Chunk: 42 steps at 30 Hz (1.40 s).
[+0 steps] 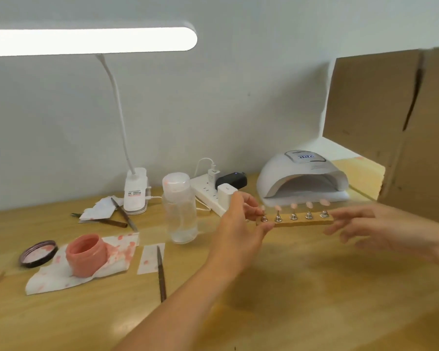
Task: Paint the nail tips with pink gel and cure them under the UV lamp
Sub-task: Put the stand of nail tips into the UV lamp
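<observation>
head view: left grip (241,219) pinches wooden bar (295,221) of pink nail tips (309,204); right grip (365,229) spread, blurred.

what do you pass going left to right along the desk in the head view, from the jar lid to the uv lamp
jar lid → pink gel jar → brush → clear bottle → left hand → wooden nail tip holder → UV lamp
</observation>
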{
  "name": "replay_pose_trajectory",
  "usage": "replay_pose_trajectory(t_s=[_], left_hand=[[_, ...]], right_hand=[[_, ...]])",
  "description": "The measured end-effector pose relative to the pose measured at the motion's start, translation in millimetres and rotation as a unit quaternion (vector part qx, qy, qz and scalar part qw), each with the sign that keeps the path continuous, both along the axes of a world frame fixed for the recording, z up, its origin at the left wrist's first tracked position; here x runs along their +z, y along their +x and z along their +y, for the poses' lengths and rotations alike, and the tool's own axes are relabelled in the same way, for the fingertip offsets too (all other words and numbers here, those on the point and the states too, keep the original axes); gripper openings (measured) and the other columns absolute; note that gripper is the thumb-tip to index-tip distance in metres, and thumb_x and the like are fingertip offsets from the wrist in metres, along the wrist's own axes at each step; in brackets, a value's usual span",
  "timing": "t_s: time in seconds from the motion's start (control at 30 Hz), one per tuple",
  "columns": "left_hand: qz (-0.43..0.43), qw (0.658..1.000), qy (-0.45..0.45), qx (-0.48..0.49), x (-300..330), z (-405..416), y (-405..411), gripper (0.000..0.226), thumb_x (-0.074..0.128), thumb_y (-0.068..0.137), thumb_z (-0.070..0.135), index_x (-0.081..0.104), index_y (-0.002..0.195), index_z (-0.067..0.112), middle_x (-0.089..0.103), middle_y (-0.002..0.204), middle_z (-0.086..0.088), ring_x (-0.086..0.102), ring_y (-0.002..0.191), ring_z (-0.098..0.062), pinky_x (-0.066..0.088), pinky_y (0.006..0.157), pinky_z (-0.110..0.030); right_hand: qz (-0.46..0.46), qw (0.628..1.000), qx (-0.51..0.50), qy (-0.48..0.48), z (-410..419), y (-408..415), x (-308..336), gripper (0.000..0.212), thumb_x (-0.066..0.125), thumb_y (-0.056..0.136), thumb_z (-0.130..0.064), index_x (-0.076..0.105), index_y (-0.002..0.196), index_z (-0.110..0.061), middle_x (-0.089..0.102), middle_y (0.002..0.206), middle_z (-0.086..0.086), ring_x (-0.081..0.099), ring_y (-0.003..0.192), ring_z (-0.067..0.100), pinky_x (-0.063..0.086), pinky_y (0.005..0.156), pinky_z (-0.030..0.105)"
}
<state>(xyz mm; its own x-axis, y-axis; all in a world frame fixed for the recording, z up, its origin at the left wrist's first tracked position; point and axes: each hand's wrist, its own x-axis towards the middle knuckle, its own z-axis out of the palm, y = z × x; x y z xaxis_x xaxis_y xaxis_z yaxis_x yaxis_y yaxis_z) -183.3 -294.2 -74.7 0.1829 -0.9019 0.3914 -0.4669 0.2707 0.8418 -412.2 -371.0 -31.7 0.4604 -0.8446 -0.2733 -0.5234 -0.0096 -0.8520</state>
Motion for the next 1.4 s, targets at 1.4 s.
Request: replay_pose_trajectory(t_s=[1.4], left_hand=[[0.035,0.998,-0.025,-0.051,-38,-90,-26,0.038,0.056,0.085,0.001,0.047,0.097,0.036,0.060,0.091,0.011,0.056,0.082,0.004,0.042,0.064,-0.009]], right_hand=[[0.195,0.869,-0.344,-0.298,-115,51,-64,0.034,0.064,0.081,-0.048,0.067,0.104,-0.023,0.068,0.102,-0.001,0.061,0.094,0.022,0.031,0.065,0.024]])
